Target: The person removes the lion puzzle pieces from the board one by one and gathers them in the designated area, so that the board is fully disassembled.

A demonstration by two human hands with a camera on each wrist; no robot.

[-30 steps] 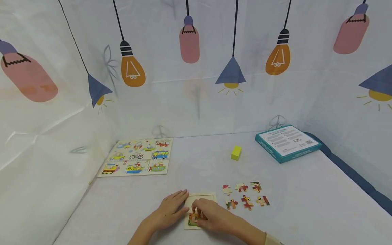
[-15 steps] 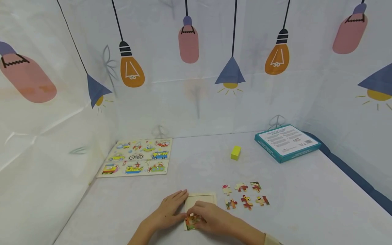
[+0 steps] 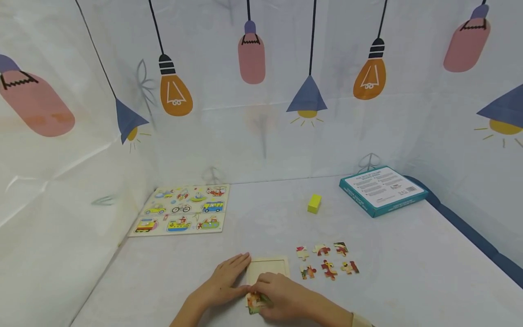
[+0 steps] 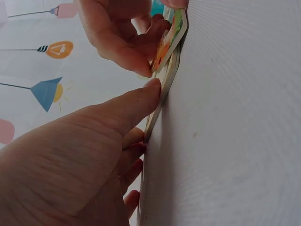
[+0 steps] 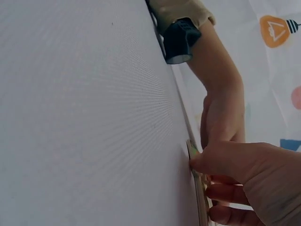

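Note:
A small light wooden puzzle tray (image 3: 268, 259) lies on the white table in front of me, its upper recess bare. My left hand (image 3: 226, 282) lies along the tray's left edge with fingers extended, and its thumb touches the rim in the left wrist view. At the tray's near left corner, my right hand (image 3: 283, 296) pinches a colourful jigsaw piece (image 4: 171, 41) between thumb and fingers. That piece is tilted over the rim and overhangs the near edge. My right fingers hide part of it and the tray's near right part.
Several loose jigsaw pieces (image 3: 328, 269) lie in two rows right of the tray. Behind them are a yellow block (image 3: 314, 204) and a teal box (image 3: 383, 190). A vehicle picture board (image 3: 180, 210) lies at the back left. A white printed curtain (image 3: 261, 131) surrounds the table.
My right hand has shifted slightly toward me and left, drawing the jigsaw piece from inside the tray to over its near rim. The left hand has barely moved.

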